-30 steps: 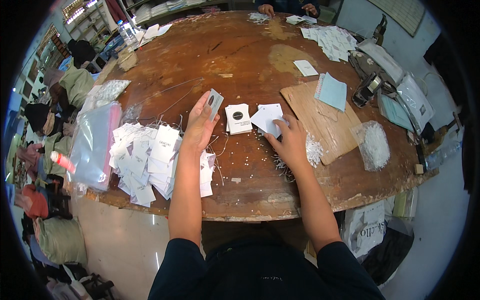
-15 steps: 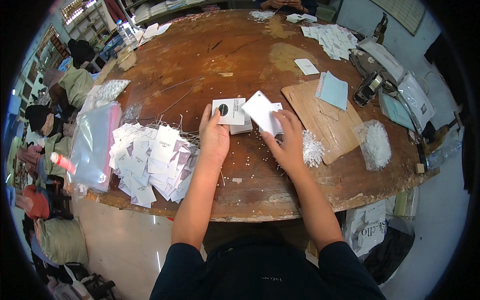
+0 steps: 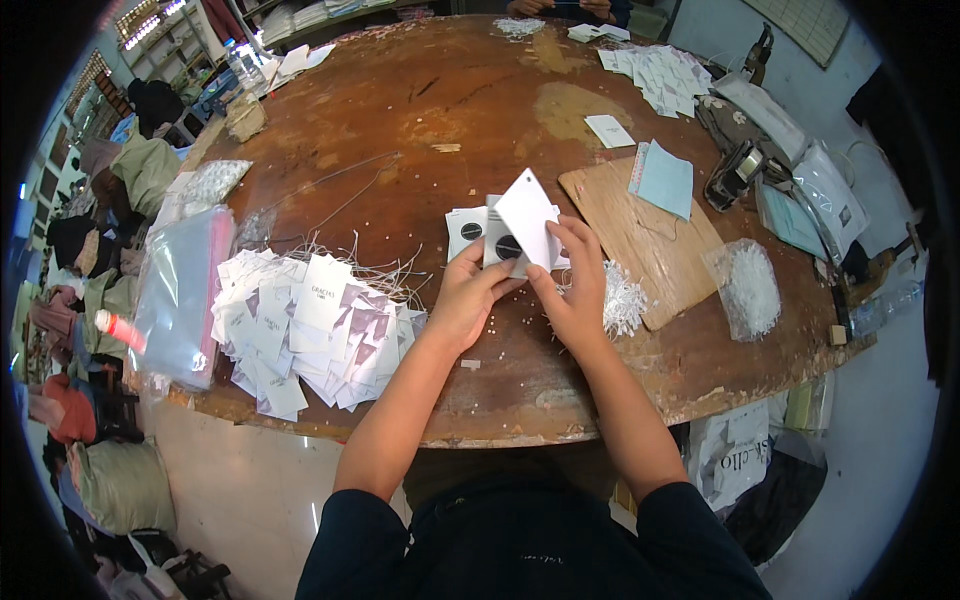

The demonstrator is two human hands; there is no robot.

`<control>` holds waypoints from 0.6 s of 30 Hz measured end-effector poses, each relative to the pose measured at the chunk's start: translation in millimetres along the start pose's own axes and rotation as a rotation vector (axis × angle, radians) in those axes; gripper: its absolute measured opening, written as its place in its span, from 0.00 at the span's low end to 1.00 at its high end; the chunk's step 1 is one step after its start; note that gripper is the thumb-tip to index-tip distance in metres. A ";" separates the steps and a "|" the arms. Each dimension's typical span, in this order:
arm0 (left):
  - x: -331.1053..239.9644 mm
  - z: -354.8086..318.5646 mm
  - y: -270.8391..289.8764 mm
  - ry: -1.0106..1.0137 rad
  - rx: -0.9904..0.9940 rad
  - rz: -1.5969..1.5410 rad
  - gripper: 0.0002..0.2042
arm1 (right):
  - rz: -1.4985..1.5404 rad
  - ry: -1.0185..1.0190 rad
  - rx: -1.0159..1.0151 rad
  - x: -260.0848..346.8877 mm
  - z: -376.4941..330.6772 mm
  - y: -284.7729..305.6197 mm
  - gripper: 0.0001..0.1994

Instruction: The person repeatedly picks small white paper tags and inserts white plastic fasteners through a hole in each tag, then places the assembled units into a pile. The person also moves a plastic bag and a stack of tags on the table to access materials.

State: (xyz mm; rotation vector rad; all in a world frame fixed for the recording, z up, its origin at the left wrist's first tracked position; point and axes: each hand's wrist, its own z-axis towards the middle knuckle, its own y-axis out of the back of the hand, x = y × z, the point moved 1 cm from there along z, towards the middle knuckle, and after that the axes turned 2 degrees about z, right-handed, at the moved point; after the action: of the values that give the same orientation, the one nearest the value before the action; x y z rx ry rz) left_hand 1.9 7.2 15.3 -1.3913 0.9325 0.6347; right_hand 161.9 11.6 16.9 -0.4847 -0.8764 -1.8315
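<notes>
Landmark: wooden board [image 3: 655, 245]. Left of it: right hand [image 3: 576, 284], thumb and fingers pinched on a white card [image 3: 529, 213]. Farther left: left hand [image 3: 468, 297], part-curled, apparently gripping a black-disc card [image 3: 503, 243], contact partly hidden. We judge either card could slip should its pinch loosen.

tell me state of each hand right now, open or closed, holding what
Left hand: closed, holding a card with a black circle.
Right hand: closed, holding a white card with a corner hole.

Light-blue paper [image 3: 663, 182], perhaps a tape dispenser [image 3: 737, 176]
</notes>
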 end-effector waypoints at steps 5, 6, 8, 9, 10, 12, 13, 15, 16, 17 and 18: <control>4.4 1.0 3.7 -0.067 -0.148 0.026 0.21 | -0.026 -0.066 0.013 -0.5 0.9 0.4 0.25; 5.2 -0.2 2.6 -0.093 -0.127 0.016 0.22 | -0.036 -0.070 0.026 -0.2 0.3 -0.2 0.24; 6.6 -2.8 0.0 -0.120 -0.108 0.002 0.25 | -0.090 -0.034 0.069 1.4 -1.5 -2.7 0.24; 7.2 -4.3 -0.9 -0.107 -0.101 -0.033 0.26 | -0.114 -0.019 0.089 2.4 -2.4 -4.1 0.24; 8.1 -5.9 -2.0 -0.106 -0.085 -0.073 0.26 | -0.147 -0.003 0.107 3.6 -3.1 -6.3 0.24; 9.1 -6.5 -3.5 -0.128 -0.044 -0.074 0.26 | -0.173 0.045 0.138 6.0 -3.8 -8.8 0.24; 9.3 -6.6 -3.3 -0.116 -0.027 -0.166 0.26 | -0.184 0.070 0.156 7.1 -3.8 -9.8 0.25; 8.7 -6.4 -2.7 -0.128 0.032 -0.343 0.25 | -0.190 0.072 0.173 9.1 -3.9 -11.1 0.25; 7.9 -6.8 -2.4 -0.153 0.059 -0.346 0.24 | -0.180 0.065 0.184 9.9 -3.8 -11.6 0.25; 7.6 -7.0 -2.2 -0.147 0.050 -0.327 0.24 | -0.171 0.060 0.194 10.6 -3.7 -11.8 0.25; 7.7 -7.4 -2.4 -0.124 0.012 -0.310 0.24 | -0.182 0.074 0.192 11.3 -3.6 -12.0 0.25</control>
State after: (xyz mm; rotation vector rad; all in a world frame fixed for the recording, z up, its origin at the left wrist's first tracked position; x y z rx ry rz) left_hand 6.6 -1.5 10.6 -1.4323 0.6052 0.4731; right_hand 146.6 4.6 17.9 -0.2211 -1.0619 -1.8918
